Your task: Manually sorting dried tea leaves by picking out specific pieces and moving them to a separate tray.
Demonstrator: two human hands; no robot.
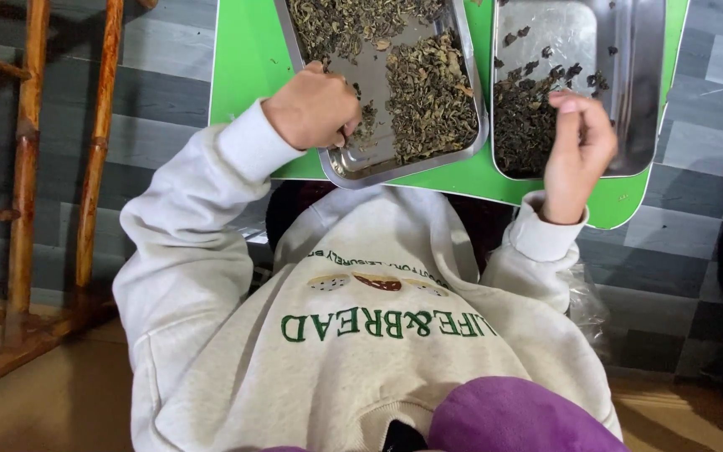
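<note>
Grey plank flooring lies under a bright green surface [244, 59], with a wooden chair frame [27, 167] off to our left. On the green surface we have two steel trays side by side. Our left hand [315, 107] curls over the near rim of the left tray [361, 172], fingers bent down among the dried leaves [428, 96]; we cannot tell whether it pinches any. Our right hand [577, 146] hovers over the near edge of the right tray [638, 84], thumb and fingertips drawn together as if on a small bit, too small to see. The right tray's leaf pile [522, 117] sits against its near left side. We judge the risks small but real: the left tray overhangs the surface edge slightly, so pressing its rim could tip it, and loose leaves could drop onto our sweatshirt [361, 335].
</note>
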